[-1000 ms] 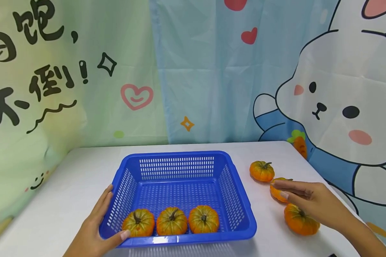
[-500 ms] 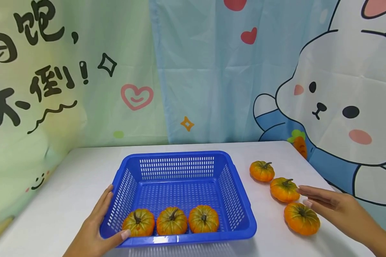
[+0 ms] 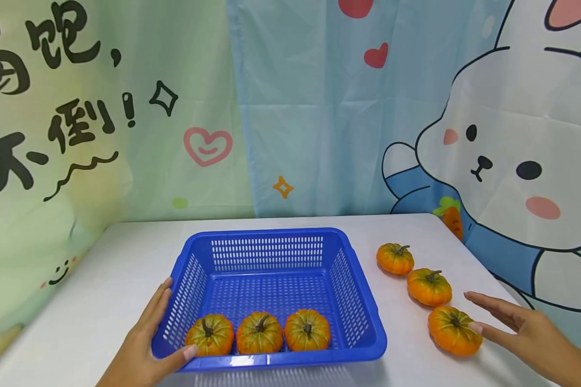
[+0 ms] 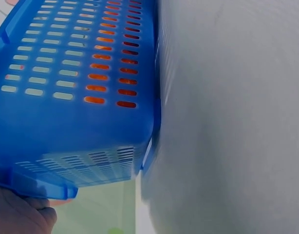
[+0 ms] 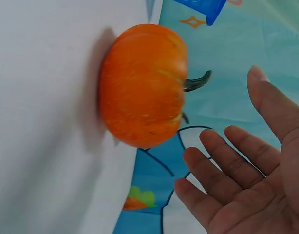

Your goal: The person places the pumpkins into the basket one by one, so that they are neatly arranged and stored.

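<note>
A blue plastic basket (image 3: 353,352) stands on the white table with three small orange pumpkins (image 3: 259,333) lined up along its front inside wall. My left hand (image 3: 142,344) grips the basket's front left corner, thumb over the rim and fingers along the outer side. In the left wrist view part of the left hand (image 4: 23,212) shows at the basket's edge. To the right of the basket, my right hand (image 3: 525,333) hovers with spread fingers at the nearest loose pumpkin (image 3: 455,331). The right wrist view shows the right hand's open palm (image 5: 252,190) beside a pumpkin (image 5: 144,85) with a dark stem.
Two more loose pumpkins, a middle one (image 3: 429,287) and a far one (image 3: 395,259), form a slanting row right of the basket. The white table (image 3: 126,258) ends at a printed cloth backdrop (image 3: 290,107) with a cartoon rabbit.
My right hand has moved right and toward me, from over the middle pumpkin to the right side of the nearest one, its fingers spreading wider. The left hand and basket have stayed put.
</note>
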A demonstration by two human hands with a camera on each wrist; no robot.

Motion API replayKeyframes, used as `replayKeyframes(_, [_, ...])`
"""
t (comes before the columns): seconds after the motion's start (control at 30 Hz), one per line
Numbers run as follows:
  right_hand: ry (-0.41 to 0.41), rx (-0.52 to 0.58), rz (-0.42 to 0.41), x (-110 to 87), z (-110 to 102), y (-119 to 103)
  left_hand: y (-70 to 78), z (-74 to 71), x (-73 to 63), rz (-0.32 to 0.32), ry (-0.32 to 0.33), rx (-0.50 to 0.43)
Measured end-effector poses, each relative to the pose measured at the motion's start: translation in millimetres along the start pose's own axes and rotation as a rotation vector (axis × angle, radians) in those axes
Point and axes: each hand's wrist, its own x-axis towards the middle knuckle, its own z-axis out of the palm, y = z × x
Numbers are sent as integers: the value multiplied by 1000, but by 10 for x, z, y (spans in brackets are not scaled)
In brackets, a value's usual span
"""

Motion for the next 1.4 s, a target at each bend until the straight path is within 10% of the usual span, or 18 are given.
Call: replayKeyframes(1.4, [-112,143,26,147,247,161,3,-1,-10,10,-9,-27])
